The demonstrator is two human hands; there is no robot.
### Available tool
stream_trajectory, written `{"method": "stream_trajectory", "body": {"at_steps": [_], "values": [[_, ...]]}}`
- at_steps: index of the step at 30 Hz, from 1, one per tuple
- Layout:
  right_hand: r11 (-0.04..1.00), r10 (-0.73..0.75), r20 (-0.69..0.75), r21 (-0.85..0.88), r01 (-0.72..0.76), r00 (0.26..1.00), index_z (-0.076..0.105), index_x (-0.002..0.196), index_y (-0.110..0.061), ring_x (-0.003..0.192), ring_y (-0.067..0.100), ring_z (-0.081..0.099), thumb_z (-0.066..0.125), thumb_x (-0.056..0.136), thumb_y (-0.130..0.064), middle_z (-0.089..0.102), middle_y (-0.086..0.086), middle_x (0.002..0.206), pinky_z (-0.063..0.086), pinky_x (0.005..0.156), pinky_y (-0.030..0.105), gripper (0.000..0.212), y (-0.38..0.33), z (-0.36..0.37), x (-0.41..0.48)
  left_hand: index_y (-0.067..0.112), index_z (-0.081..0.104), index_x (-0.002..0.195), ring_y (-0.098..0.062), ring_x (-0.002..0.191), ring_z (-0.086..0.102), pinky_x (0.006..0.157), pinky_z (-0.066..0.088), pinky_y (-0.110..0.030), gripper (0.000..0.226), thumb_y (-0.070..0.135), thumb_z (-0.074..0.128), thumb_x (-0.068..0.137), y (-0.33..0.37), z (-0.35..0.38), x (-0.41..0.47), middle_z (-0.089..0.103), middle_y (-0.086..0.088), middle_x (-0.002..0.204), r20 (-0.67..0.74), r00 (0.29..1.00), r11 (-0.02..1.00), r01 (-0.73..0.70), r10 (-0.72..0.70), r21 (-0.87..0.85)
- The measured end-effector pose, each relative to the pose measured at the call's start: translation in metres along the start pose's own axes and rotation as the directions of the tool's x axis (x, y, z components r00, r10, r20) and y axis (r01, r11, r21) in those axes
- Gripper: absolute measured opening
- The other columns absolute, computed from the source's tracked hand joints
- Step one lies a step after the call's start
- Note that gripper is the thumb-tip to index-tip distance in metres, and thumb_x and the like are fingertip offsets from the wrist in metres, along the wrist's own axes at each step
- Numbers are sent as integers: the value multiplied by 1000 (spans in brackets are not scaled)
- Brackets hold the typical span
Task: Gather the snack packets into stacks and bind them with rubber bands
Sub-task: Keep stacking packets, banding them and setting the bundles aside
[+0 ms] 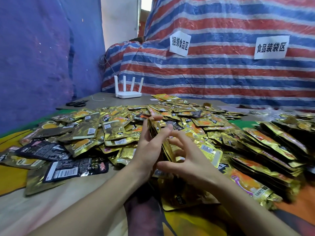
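- The surface (42,206) nearest the camera is a printed cloth, beige with yellow, orange and dark patches.
- Both forearms reach in from the near edge.
- The left hand (150,147) holds a stack of gold packets (166,147) on edge. Its palm is flat on the stack's left face, its fingers point far and its thumb is hooked over the top.
- The stack's long axis runs near to far, with its thin edges up. It sits between the two hands, just above the heap.
- The right hand (187,160) has its fingers spread and bent at the stack's right face, with the thumb at the near end. I cannot tell whether they clasp it.
- Black packets (75,167) lie flat at near left.
- Leaning rows of stacked packets (272,150) fill the right.
- A loose heap of packets (119,123) spreads beyond the hands.
- Scissors (76,103) and a white router (128,93) sit at far left.
- A blue tarp (42,57) hangs on the left. A red, white and blue striped tarp (221,77) stands behind, bearing two paper labels (179,43).
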State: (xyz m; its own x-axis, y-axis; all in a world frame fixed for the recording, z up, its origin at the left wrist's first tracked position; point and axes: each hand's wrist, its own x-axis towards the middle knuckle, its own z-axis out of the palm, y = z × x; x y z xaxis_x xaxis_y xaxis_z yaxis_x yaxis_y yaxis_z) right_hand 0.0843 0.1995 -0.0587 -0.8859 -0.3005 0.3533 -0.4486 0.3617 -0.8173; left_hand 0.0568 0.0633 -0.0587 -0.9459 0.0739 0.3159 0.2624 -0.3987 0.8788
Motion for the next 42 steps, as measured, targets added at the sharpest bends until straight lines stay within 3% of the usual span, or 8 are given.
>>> {"method": "stream_trajectory", "body": {"at_steps": [3,6,11,14,20,26,31,42], "values": [[999,14,-55,-50,-17,998,53,129,-37,94,13,68,83,74,-21,66,1,114,61,68,33,65,-4,-6,1,37,65,111,-15,84,72,67,59,-31,40,33,76,73,-3,4,-2,70,2,94,33,999,996,-41,39,80],[995,0,-126,-102,-13,992,55,121,-33,67,4,59,84,74,-17,66,0,93,50,54,21,57,-8,-18,-1,41,60,122,-13,93,70,73,57,-26,56,32,78,69,-3,3,0,67,-2,106,50,997,991,-62,57,115],[973,69,-226,-198,-115,972,51,112,-32,68,12,60,87,69,-26,65,3,103,51,55,28,56,-14,-46,-14,45,44,139,-5,111,64,84,53,-21,78,46,76,69,-9,-1,-3,61,8,126,124,990,958,-97,65,270],[945,62,-289,-291,-150,955,52,109,-28,79,19,65,89,68,-29,64,2,107,55,61,38,56,-27,-79,-21,52,48,130,7,110,60,74,54,-13,68,56,74,68,-8,1,-7,53,17,132,224,972,916,-153,72,371],[816,77,-385,-506,-280,920,52,113,-27,92,9,59,86,72,-42,53,-13,100,54,75,36,56,-43,-142,-23,63,53,118,9,113,56,80,52,-17,48,53,68,74,-8,10,-20,55,28,123,376,926,830,-223,17,511],[596,129,-447,-679,-429,885,48,100,-21,77,16,55,82,72,-48,57,-2,86,49,67,39,52,-28,-154,-5,45,61,119,6,115,54,93,41,-22,32,37,73,90,-14,9,-22,53,32,118,448,893,723,-332,36,605],[657,151,-432,-628,-417,889,50,81,-21,66,14,49,85,69,-46,57,-2,75,38,56,31,44,-28,-159,3,43,65,113,4,114,54,92,41,-23,23,41,69,90,-15,0,-18,55,29,119,466,884,683,-358,28,637],[589,174,-400,-690,-420,900,49,77,-24,63,14,46,79,70,-49,56,-5,72,36,54,31,40,-10,-128,-26,41,65,113,4,111,56,91,40,-16,25,39,70,88,-13,14,-21,57,30,113,480,875,681,-388,62,621]]}}
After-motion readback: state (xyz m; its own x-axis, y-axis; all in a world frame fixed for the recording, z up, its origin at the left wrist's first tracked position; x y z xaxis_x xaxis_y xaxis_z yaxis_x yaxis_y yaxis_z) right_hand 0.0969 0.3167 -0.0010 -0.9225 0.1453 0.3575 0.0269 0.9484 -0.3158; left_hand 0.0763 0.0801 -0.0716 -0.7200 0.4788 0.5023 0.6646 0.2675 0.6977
